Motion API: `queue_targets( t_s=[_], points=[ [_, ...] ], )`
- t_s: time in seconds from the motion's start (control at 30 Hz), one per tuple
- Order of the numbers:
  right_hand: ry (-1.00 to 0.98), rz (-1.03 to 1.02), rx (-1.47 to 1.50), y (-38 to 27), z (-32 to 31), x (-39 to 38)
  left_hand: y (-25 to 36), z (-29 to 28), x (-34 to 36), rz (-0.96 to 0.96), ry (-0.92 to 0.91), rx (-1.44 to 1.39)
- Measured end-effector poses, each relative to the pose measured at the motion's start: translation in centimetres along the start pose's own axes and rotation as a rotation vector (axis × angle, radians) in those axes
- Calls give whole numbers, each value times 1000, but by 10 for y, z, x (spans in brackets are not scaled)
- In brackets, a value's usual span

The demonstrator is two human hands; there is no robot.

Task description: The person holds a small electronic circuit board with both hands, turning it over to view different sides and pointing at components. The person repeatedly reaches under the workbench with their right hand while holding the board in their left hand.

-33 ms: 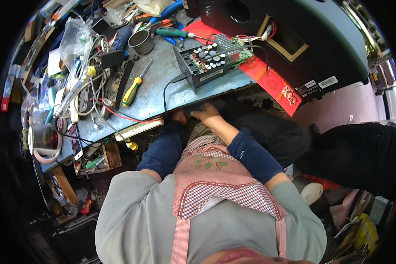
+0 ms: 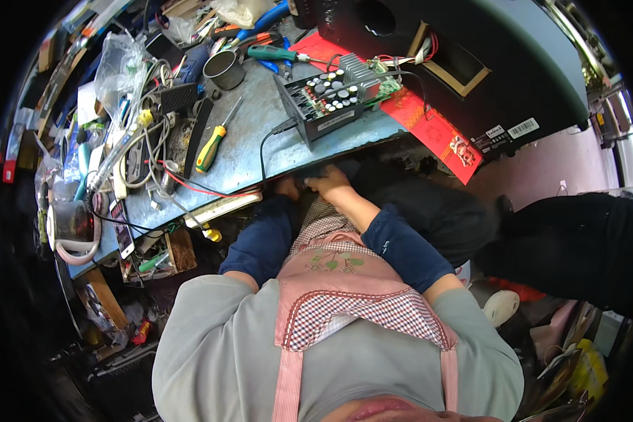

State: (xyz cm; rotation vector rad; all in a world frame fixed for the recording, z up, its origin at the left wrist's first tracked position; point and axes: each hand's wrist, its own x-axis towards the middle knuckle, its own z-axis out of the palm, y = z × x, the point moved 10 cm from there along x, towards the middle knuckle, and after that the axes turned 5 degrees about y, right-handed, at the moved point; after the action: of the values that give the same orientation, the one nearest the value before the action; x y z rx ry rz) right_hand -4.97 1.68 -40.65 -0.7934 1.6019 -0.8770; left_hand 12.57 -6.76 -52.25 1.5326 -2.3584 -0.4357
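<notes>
Below the front edge of the blue workbench (image 2: 211, 176), both my hands are low over my lap. My right hand (image 2: 330, 184) reaches inward with its fingers curled; what they hold, if anything, is lost in shadow. Close beside it is my left hand (image 2: 286, 187), mostly dark, its fingers hidden. On the bench above them rests an open amplifier module (image 2: 323, 98) with a circuit board, several capacitors and a finned heat sink. A black power cord (image 2: 264, 151) runs from its plug down over the bench edge. A yellow-green screwdriver (image 2: 211, 149) lies to the left.
A large black speaker cabinet (image 2: 513, 77) stands at the right, wires coming from its rectangular opening. Red paper envelopes (image 2: 436, 133) lie beneath it. Also on the bench are a metal cup (image 2: 224, 69), a green-handled screwdriver (image 2: 271, 53), tangled cables (image 2: 137, 141) and a phone (image 2: 122, 232).
The view has shifted very slightly. My hands stay together below the bench edge, and nothing on the bench has visibly been moved.
</notes>
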Motion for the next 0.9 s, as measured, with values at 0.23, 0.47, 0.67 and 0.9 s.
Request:
queue_targets(
  t_s=[0.23,0.47,0.67,0.9],
  points=[
    [-345,367,364,-2,63,-5,-20,16,-27,-564,-284,-881],
    [-237,-35,-246,-15,39,-34,-24,47,-42,-1111,-96,-1946],
    [-346,56,-456,-13,37,-58,-14,21,-56,-1231,-193,-1660],
    [-460,-12,-144,4,4,-77,17,1,-60,-1237,-197,-1705]
  ],
)
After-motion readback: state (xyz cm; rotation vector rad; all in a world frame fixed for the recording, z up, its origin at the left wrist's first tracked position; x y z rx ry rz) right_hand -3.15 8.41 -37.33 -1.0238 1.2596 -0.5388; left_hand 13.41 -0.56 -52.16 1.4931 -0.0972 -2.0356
